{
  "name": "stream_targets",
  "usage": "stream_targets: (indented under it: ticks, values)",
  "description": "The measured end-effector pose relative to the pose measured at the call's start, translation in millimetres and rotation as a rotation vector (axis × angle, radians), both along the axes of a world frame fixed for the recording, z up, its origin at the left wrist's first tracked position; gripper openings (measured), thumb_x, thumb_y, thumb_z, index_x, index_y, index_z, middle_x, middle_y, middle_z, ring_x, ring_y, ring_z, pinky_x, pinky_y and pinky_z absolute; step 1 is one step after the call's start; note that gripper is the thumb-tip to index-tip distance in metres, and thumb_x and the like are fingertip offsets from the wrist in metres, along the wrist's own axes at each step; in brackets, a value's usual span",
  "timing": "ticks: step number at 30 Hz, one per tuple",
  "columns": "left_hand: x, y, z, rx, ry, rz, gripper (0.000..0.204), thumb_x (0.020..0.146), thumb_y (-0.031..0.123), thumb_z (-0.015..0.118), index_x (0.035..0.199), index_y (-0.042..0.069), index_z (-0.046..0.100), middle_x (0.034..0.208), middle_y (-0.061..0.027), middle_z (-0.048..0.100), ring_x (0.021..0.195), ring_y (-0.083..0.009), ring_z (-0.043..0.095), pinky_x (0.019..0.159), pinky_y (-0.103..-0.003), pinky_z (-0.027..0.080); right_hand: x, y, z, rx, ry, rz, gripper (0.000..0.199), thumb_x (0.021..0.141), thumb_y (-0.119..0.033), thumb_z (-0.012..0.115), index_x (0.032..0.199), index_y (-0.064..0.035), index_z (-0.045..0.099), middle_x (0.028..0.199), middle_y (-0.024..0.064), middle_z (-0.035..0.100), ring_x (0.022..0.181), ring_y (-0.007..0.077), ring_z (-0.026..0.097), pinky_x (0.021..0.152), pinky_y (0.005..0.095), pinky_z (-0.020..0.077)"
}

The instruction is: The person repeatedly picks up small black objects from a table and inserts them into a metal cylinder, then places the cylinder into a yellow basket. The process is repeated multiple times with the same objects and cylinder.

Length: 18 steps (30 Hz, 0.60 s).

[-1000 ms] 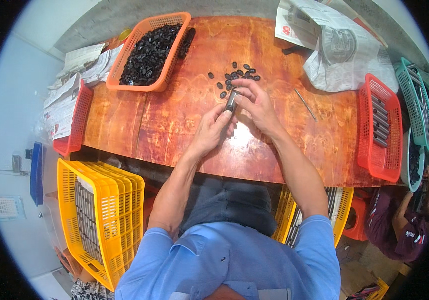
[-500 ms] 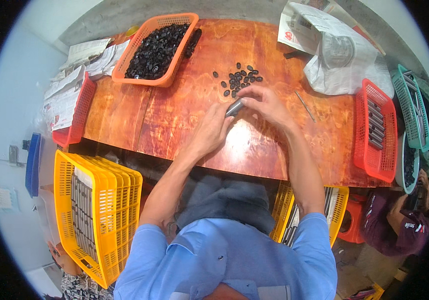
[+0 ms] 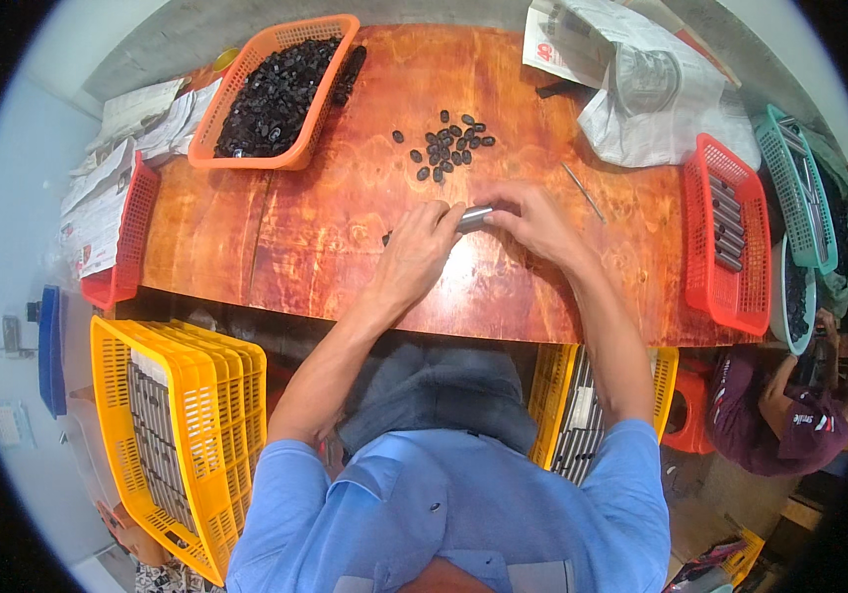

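Seen from above your head, both of your hands meet at the middle of the orange-brown wooden table (image 3: 345, 208). Between them lies one short metal tube (image 3: 474, 215), silver-grey, with its long axis running left to right and tilted slightly up toward the right. Your left hand (image 3: 414, 252) pinches the tube's left end with fingers curled; your right hand (image 3: 532, 219) closes over its right end, fingers bent around it. The two hands are equally close to it, one on each end.

Just beyond the tube, farther from you, lies a loose cluster of small black caps (image 3: 448, 145), roughly twenty; an exact count is not possible. One more dark piece sits by your left fingers.

There are two orange or red baskets on the tabletop: an orange basket (image 3: 246, 74) at the far left heaped with the same black pieces, and a red basket (image 3: 705, 247) at the right holding metal tubes. One thin metal rod (image 3: 582, 191) lies to the right of your right hand. A crumpled grey bag (image 3: 661, 109) sits at the far right.
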<state>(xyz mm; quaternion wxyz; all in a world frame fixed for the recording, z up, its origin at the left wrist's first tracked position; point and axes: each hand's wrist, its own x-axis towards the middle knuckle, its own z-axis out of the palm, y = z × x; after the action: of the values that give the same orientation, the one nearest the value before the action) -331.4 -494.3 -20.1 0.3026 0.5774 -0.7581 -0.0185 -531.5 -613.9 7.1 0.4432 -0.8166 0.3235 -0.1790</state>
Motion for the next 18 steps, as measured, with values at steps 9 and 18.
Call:
stream_targets:
  ticks: [9,18]
  values:
    - [-1,6,1,-0.001,0.031,0.013,0.036,0.091,0.015,0.071,0.125,0.003,0.065,0.107,-0.0123,0.063,0.102,-0.0304,0.064,0.089,-0.043,0.051,-8,21,-12,-0.13,-0.132,-0.039,0.024,0.089,-0.002,0.073,0.112,0.0013,0.072,0.111,0.0161,0.073,0.101,0.0315,0.071,0.09,0.0385,0.055]
    - [7,4,15,0.062,0.032,0.005,0.039,0.086,0.019,0.079,0.123,0.01,0.07,0.102,-0.0075,0.065,0.097,-0.028,0.064,0.081,-0.042,0.05,-6,31,-12,-0.196,-0.106,-0.064,0.025,0.089,0.001,0.072,0.114,0.0006,0.07,0.115,0.0151,0.071,0.106,0.0314,0.068,0.094,0.0396,0.0538]
